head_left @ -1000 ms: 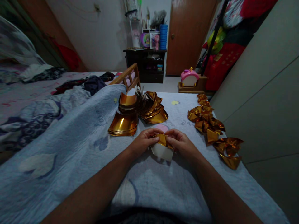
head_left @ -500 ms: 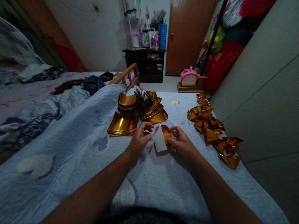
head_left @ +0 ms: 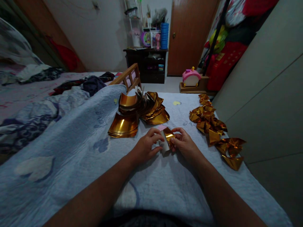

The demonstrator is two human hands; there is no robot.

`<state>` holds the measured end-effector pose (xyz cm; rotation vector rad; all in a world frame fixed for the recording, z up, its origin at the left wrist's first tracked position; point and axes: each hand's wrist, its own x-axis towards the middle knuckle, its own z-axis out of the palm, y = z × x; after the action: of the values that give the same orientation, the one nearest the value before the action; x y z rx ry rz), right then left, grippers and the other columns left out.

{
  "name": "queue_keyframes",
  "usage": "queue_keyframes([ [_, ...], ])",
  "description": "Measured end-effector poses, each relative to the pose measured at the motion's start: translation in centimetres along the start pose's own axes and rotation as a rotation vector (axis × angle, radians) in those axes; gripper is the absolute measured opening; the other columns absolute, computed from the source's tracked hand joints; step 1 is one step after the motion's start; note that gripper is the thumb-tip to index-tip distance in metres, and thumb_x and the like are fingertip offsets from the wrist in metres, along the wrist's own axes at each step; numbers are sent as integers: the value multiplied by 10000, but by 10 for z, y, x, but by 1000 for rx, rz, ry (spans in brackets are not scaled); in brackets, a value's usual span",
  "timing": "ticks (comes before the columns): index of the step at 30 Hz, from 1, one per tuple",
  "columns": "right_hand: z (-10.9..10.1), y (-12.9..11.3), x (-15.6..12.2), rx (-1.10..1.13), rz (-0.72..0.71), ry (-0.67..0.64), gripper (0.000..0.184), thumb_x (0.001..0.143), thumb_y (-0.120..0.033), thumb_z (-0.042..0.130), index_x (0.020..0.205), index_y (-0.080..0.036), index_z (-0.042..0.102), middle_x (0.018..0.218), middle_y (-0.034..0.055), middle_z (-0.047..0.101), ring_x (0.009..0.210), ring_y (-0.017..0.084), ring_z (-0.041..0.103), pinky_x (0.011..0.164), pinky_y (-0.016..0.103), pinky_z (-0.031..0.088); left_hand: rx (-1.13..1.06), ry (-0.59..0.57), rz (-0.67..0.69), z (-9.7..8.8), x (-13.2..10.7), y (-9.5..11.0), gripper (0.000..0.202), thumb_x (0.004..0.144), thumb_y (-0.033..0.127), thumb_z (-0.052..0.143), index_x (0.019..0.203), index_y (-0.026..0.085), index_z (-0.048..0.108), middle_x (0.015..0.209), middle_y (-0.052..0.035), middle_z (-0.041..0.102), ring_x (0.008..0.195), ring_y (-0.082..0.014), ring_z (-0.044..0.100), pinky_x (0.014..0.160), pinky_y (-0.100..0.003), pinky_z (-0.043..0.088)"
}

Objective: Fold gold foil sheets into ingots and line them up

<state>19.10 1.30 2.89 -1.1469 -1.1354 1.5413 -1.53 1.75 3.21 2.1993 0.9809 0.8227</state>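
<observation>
Between my hands is a sheet of gold foil paper [head_left: 169, 135], its white back partly rolled inward on the left. My right hand [head_left: 183, 140] pinches the gold right side between thumb and fingers. On the left edge, my left hand [head_left: 151, 143] closes thumb and fingertips around the curled white part. Beyond my hands lies a fanned stack of gold foil sheets [head_left: 124, 124], with more sheets [head_left: 155, 110] bent and spread to its right. Folded gold foil pieces [head_left: 210, 121] lie in a row along the right side of the bed.
A pale blue bedspread [head_left: 94, 176] with heart patterns lies under everything. A wooden bed rail [head_left: 127, 77] stands at the far end. Rumpled clothes [head_left: 93, 85] are on the left, and a grey cabinet wall [head_left: 265, 94] borders the right. A pink toy [head_left: 191, 78] sits beyond the bed.
My left hand has moved right onto the sheet's white side. That side is now curled narrower, while my right hand keeps its pinch.
</observation>
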Motion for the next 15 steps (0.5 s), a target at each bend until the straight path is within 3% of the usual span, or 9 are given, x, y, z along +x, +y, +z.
queue_keyframes([
  [4, 0, 0, 0, 64, 19, 20, 450, 709, -315, 719, 1056, -233, 443, 671, -70, 656, 465, 105, 560, 466, 219, 445, -21, -44, 22, 0, -1, 3, 136, 843, 187, 675, 974, 221, 695, 1144, -69, 577, 946, -185, 619, 832, -307, 527],
  [10, -1, -1, 0, 193, 23, 36, 487, 684, -310, 786, 1035, -239, 456, 675, -63, 656, 489, 105, 562, 478, 217, 429, 10, 21, 58, 0, 0, 4, 428, 743, 135, 706, 1151, 256, 667, 1203, -89, 594, 1113, -263, 589, 942, -376, 503],
  [15, 0, -1, 0, 99, 12, 0, 452, 705, -304, 731, 1049, -248, 445, 651, -74, 644, 487, 113, 562, 483, 225, 428, 57, 42, 98, 0, -3, 5, 200, 805, 135, 627, 953, 235, 719, 1073, -87, 637, 969, -226, 613, 858, -330, 497],
])
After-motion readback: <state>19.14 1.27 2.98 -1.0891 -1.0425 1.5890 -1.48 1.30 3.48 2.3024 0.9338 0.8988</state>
